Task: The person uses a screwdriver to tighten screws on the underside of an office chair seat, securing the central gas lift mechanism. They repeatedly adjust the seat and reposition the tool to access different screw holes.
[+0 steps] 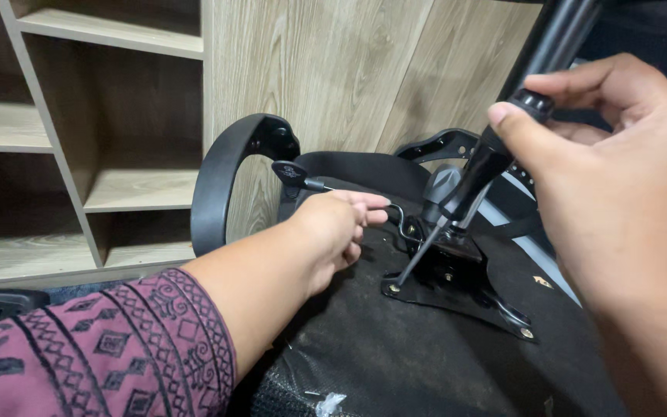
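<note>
Fingers (520,131) gripping screwdriver (457,202), armrest (221,174) left, wooden shelves (110,123) behind

Screwdriver (468,181) tip too small; right wrist cut off.

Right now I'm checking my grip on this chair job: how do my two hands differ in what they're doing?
The right hand is raised, fingers wrapped round the black screwdriver handle; the left hand sits low on the upturned seat underside. The right hand grips a thick handle, while the left rests against the thin metal lever rod. The left arm shows a patterned sleeve; the right arm is bare. Both work around the black mounting plate.
</note>
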